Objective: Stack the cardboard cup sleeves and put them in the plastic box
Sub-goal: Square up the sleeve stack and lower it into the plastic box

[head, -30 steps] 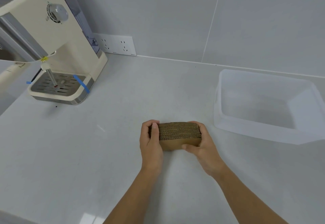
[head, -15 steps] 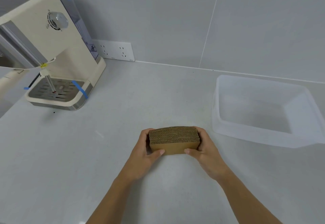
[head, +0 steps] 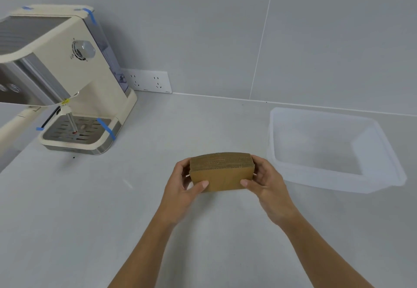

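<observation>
Sleeves stack [head: 222,172] gets pinched at both ends, left hand [head: 183,187] and right hand [head: 267,182] gripping it over the bench [head: 90,220], just left of the plastic box [head: 338,181].

Pale grey countertop [head: 140,220], cream coffee machine [head: 74,98] at left, clear plastic box [head: 338,180] at right

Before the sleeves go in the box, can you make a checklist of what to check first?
1. Both hands hold the stack of sleeves, left hand and right hand at its ends: ok.
2. Sleeves lined up neatly: ok.
3. Plastic box open on top: ok.
4. Nothing inside the box: ok.
5. Counter between stack and box bare: ok.
6. Stack lifted clear of the counter: cannot tell.
</observation>
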`<state>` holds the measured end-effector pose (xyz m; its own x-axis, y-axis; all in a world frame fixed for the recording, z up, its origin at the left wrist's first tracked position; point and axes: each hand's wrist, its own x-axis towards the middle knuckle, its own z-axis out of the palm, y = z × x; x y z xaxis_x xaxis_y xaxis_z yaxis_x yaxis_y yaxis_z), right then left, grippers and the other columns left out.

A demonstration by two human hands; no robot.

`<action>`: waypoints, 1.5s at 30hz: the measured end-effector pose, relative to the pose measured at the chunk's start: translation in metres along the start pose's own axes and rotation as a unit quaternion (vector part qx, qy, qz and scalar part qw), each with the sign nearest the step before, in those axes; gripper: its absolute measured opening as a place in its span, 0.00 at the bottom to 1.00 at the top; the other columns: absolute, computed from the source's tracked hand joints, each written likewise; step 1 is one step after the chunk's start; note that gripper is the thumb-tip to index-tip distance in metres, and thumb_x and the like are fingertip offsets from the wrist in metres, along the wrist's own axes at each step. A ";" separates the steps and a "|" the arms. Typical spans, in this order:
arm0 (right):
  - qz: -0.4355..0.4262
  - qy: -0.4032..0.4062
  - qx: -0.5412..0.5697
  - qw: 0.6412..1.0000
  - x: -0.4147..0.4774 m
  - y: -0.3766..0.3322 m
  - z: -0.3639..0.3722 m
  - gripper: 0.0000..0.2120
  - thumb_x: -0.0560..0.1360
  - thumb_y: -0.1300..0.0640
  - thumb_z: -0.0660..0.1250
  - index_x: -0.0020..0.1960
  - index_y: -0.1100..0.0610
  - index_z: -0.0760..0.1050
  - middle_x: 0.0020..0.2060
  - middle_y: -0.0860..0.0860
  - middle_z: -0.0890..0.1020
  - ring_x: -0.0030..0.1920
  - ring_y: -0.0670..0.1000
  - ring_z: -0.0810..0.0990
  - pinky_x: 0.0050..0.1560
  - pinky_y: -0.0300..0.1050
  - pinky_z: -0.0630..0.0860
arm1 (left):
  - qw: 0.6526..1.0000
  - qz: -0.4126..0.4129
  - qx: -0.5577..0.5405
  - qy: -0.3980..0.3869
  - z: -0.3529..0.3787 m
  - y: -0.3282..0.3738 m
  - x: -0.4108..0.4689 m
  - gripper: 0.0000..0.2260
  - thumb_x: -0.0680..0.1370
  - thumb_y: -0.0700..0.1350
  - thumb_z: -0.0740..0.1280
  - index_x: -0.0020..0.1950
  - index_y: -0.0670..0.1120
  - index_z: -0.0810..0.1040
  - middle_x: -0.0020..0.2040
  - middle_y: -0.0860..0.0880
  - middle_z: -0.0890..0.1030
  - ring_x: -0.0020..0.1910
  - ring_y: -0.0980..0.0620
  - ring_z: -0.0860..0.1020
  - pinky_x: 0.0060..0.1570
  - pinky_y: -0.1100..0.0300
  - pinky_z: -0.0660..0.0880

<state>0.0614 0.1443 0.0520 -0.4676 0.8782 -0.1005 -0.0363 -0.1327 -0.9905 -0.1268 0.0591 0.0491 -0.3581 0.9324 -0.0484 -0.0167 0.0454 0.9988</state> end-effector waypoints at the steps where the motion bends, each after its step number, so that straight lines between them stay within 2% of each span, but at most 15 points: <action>1: -0.013 0.007 0.002 1.000 0.001 -0.007 0.000 0.27 0.69 0.72 0.66 0.54 0.42 0.74 0.54 0.44 0.81 0.56 0.47 0.79 0.58 0.48 0.74 | 1.000 0.009 -0.007 0.004 0.002 0.007 0.003 0.22 0.66 0.41 0.72 0.58 0.53 0.72 0.56 0.53 0.78 0.54 0.58 0.78 0.51 0.63 0.76; 6: -0.076 0.042 0.011 0.996 0.006 -0.042 -0.010 0.28 0.69 0.74 0.66 0.53 0.41 0.73 0.51 0.42 0.81 0.53 0.44 0.80 0.55 0.44 0.74 | 0.998 0.056 -0.034 0.020 0.018 0.042 0.019 0.23 0.68 0.33 0.73 0.56 0.53 0.72 0.54 0.51 0.79 0.50 0.59 0.80 0.49 0.63 0.77; 9: -0.110 0.065 0.013 0.992 0.007 -0.061 -0.022 0.28 0.69 0.74 0.65 0.53 0.42 0.73 0.51 0.43 0.81 0.52 0.42 0.80 0.51 0.39 0.76 | 0.995 0.084 -0.051 0.021 0.035 0.061 0.028 0.23 0.65 0.36 0.73 0.55 0.53 0.73 0.54 0.52 0.79 0.49 0.60 0.80 0.46 0.65 0.77; 13: -0.150 0.094 0.019 0.984 0.006 -0.083 -0.041 0.26 0.70 0.75 0.64 0.54 0.45 0.73 0.51 0.43 0.81 0.52 0.42 0.80 0.48 0.35 0.78 | 0.993 0.106 -0.058 0.011 0.062 0.082 0.039 0.22 0.64 0.39 0.72 0.54 0.56 0.73 0.53 0.53 0.80 0.50 0.58 0.80 0.50 0.58 0.79; 20: -0.187 0.135 0.033 0.973 0.005 -0.113 -0.081 0.24 0.71 0.75 0.62 0.62 0.56 0.72 0.53 0.47 0.81 0.55 0.44 0.80 0.52 0.35 0.77 | 0.990 0.124 -0.065 -0.017 0.115 0.111 0.060 0.22 0.65 0.40 0.72 0.56 0.55 0.74 0.54 0.52 0.80 0.52 0.57 0.80 0.51 0.58 0.78; 25: -0.193 0.164 0.002 0.967 0.008 -0.125 -0.108 0.23 0.72 0.73 0.62 0.57 0.48 0.75 0.47 0.38 0.84 0.54 0.41 0.80 0.49 0.31 0.76 | 0.991 0.112 -0.073 -0.023 0.149 0.121 0.075 0.21 0.67 0.38 0.72 0.58 0.53 0.75 0.53 0.51 0.82 0.52 0.54 0.80 0.48 0.60 0.79; 28: -0.181 0.186 -0.021 0.966 0.011 -0.126 -0.124 0.22 0.72 0.72 0.63 0.54 0.46 0.75 0.46 0.38 0.84 0.53 0.41 0.80 0.49 0.32 0.77 | 0.993 0.090 -0.071 -0.022 0.169 0.120 0.083 0.21 0.69 0.35 0.72 0.60 0.50 0.75 0.54 0.50 0.81 0.52 0.52 0.80 0.45 0.63 0.79; 34: -0.114 0.222 -0.050 0.967 0.021 -0.118 -0.154 0.18 0.72 0.69 0.64 0.57 0.51 0.75 0.49 0.46 0.81 0.54 0.44 0.79 0.48 0.34 0.74 | 0.998 0.011 -0.055 -0.021 0.200 0.111 0.100 0.18 0.69 0.34 0.72 0.55 0.50 0.77 0.49 0.55 0.81 0.49 0.53 0.80 0.35 0.73 0.75; 37: -0.070 0.229 -0.065 0.969 0.028 -0.111 -0.167 0.17 0.73 0.69 0.64 0.55 0.51 0.75 0.49 0.48 0.81 0.53 0.46 0.78 0.49 0.35 0.71 | 0.999 -0.018 -0.023 -0.022 0.213 0.101 0.108 0.16 0.70 0.34 0.70 0.55 0.47 0.78 0.47 0.54 0.81 0.49 0.52 0.80 0.39 0.69 0.75; 41: 0.002 0.247 -0.096 0.964 0.038 -0.098 -0.177 0.15 0.73 0.69 0.63 0.54 0.53 0.75 0.44 0.45 0.80 0.46 0.43 0.78 0.44 0.34 0.70 | 0.997 -0.067 0.024 -0.015 0.227 0.084 0.115 0.12 0.71 0.35 0.69 0.53 0.44 0.79 0.48 0.50 0.82 0.48 0.51 0.80 0.39 0.66 0.73; 43: 0.048 0.254 -0.109 0.960 0.042 -0.090 -0.183 0.13 0.73 0.69 0.63 0.54 0.56 0.76 0.45 0.48 0.81 0.46 0.47 0.78 0.47 0.38 0.71 | 0.994 -0.094 0.054 -0.017 0.234 0.073 0.118 0.11 0.72 0.36 0.68 0.54 0.42 0.79 0.50 0.47 0.82 0.48 0.50 0.80 0.40 0.65 0.73; 45: 0.090 0.250 -0.131 0.955 0.046 -0.083 -0.188 0.10 0.73 0.68 0.63 0.49 0.56 0.76 0.47 0.53 0.81 0.48 0.53 0.78 0.51 0.44 0.73 | 0.989 -0.121 0.083 -0.019 0.240 0.063 0.121 0.10 0.72 0.37 0.68 0.54 0.42 0.78 0.51 0.46 0.82 0.48 0.49 0.79 0.40 0.64 0.73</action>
<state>0.2088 0.2818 0.1116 0.0366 0.9704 -0.2386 0.2567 -0.2399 -0.9362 0.0525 0.2611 0.1062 -0.3267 0.8998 -0.2891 0.0569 0.3241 0.9443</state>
